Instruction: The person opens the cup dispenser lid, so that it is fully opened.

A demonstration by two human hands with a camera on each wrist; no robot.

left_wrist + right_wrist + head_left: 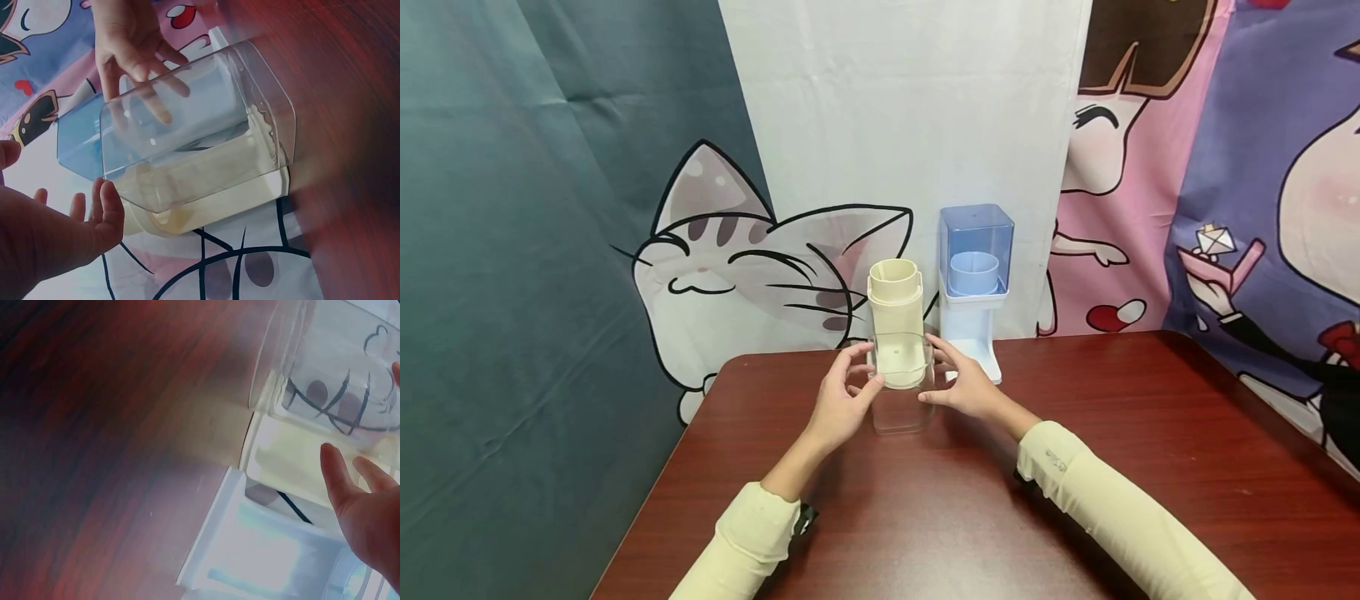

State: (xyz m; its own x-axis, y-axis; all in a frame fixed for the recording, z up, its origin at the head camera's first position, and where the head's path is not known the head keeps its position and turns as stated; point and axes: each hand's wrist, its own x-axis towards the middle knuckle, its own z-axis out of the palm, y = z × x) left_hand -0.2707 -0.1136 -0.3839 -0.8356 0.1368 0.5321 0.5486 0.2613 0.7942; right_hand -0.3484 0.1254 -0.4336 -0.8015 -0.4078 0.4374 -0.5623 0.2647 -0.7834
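The left hand (841, 406) and right hand (972, 392) flank a clear container (902, 412) in front of the cream dispenser (895, 292) on the brown surface (910, 517), each grip loose, fingers apart, with a blue dispenser (976, 235) alongside.

No legible text; sleeve mark (1056, 460) too small

1. The right wrist view cuts off the clear container (325, 350) and right grip (369, 519).
2. The right cuff's marking (1057, 460) is too small to read.
3. The head view cuts off the desk (910, 517) at its near side.
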